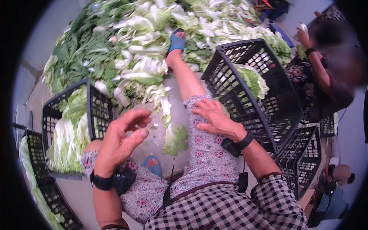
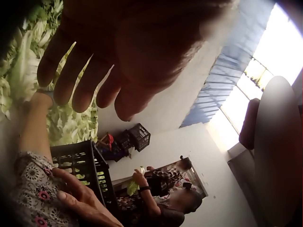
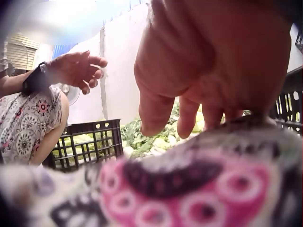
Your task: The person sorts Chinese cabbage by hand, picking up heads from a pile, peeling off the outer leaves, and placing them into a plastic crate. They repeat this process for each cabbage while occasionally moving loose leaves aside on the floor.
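My left hand (image 1: 124, 138) hovers above the left thigh, its fingers loosely bent and nothing between them. Spread over the patterned trousers (image 1: 207, 153) at the right knee, my right hand (image 1: 216, 117) rests with its fingers extended. To the left, a black plastic crate (image 1: 89, 111) holds several napa cabbages (image 1: 63, 142). Beside the right hand stands a tilted black crate (image 1: 245, 103) with a napa cabbage (image 1: 253, 82) inside. In the right wrist view, the right fingers (image 3: 154, 111) hang over the printed cloth, and the left hand (image 3: 78, 68) is raised in the air.
A broad heap of loose cabbage leaves (image 1: 142, 50) covers the floor ahead. More black crates (image 1: 299, 153) stand at the right, and another crate (image 1: 36, 153) with cabbage at the far left. A person (image 1: 322, 76) sits at the right, holding something up. A torn leaf (image 1: 175, 140) lies between the feet.
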The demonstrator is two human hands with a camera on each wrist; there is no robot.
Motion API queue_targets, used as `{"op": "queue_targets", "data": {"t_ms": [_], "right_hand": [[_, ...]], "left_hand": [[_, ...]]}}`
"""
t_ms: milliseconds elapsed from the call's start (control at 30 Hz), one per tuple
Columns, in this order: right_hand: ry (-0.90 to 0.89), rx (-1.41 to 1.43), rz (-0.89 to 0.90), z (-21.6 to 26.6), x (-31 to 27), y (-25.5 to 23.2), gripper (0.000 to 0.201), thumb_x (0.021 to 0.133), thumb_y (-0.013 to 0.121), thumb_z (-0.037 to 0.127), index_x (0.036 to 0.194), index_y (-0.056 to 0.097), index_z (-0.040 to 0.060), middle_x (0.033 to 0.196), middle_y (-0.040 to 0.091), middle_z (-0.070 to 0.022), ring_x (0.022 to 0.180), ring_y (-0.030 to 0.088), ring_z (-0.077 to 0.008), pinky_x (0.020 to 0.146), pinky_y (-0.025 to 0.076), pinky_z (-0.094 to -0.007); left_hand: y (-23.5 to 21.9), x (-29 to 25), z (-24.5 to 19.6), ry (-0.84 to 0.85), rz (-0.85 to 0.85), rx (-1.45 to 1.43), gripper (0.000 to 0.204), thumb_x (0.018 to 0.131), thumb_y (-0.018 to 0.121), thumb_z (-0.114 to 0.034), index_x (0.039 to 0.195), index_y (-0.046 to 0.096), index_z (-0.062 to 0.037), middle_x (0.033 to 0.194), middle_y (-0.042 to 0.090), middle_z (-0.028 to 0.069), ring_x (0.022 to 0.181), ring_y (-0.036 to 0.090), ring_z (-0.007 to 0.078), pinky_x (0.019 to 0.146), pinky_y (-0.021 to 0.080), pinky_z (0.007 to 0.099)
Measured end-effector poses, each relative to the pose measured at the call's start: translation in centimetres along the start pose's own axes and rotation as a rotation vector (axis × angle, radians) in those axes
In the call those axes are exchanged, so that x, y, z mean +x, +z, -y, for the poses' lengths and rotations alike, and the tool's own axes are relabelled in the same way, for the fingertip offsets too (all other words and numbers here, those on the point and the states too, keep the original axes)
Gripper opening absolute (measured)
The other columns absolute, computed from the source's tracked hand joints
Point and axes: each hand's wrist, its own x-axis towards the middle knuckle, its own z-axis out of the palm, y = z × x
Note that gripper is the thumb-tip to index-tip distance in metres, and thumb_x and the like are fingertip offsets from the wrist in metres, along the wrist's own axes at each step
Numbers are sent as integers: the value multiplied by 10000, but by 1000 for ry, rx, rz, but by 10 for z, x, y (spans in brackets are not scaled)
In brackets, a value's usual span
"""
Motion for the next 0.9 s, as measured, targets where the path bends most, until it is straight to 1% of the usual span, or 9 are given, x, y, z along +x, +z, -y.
{"op": "queue_targets", "data": {"t_ms": [133,200,400,500,600,633,733,800,900], "right_hand": [[-13,35,18,-1,0,-1,529,729,700,267,1198,565,63,1282,464,-141,1281,325,-324,1040,205,-501],[-11,46,1,-1,0,3,526,731,698,264,1197,565,59,1287,460,-141,1277,325,-326,1035,203,-508],[-16,62,-29,-2,-3,2,528,741,692,282,1198,561,53,1292,457,-144,1271,323,-332,1032,195,-518],[-17,54,-30,-3,-3,4,538,741,689,287,1208,553,56,1295,459,-156,1278,318,-334,1035,199,-526],[-7,35,-29,-4,-3,8,546,744,685,295,1216,547,58,1310,455,-164,1291,310,-345,1038,200,-531],[0,24,-28,-5,-3,8,548,745,683,298,1219,545,59,1316,453,-166,1295,306,-349,1040,199,-533],[9,39,-7,-3,-2,5,552,749,678,306,1224,543,60,1335,443,-170,1309,294,-358,1045,192,-536],[10,40,0,-4,-2,5,554,750,677,308,1226,541,60,1337,440,-171,1311,292,-356,1045,190,-538],[23,55,-8,-2,0,6,539,738,678,286,1213,554,64,1333,442,-161,1305,302,-345,1052,188,-517]], "left_hand": [[-4,-1,-8,-39,-23,-81,379,836,609,-139,1181,546,7,1025,619,76,942,577,150,851,460,294],[-16,-5,-20,-35,-181,-113,397,833,595,-190,1180,547,-3,1055,612,78,984,572,160,867,457,301],[-111,-60,-9,-16,-518,175,444,900,554,-269,1260,511,-12,1149,578,84,1051,539,167,894,435,313],[-179,-101,52,-139,-606,303,471,927,540,-282,1302,469,-7,1280,503,108,1180,462,188,1011,339,339],[-243,-147,152,-447,-538,464,568,911,558,-258,1372,372,17,1368,427,175,1265,395,260,1064,279,354],[-272,-172,212,-485,-498,548,640,883,595,-257,1398,326,12,1405,386,183,1286,372,270,1052,295,352],[-258,-191,247,-677,-254,466,766,834,646,-174,1432,209,23,1437,326,231,1315,344,278,1045,314,349],[-252,-181,247,-643,-341,376,773,809,658,-130,1423,218,33,1422,339,242,1302,356,283,1041,322,345],[-222,-145,174,-986,-292,543,769,801,660,-108,1416,225,44,1413,354,231,1299,357,284,1060,301,345]]}}
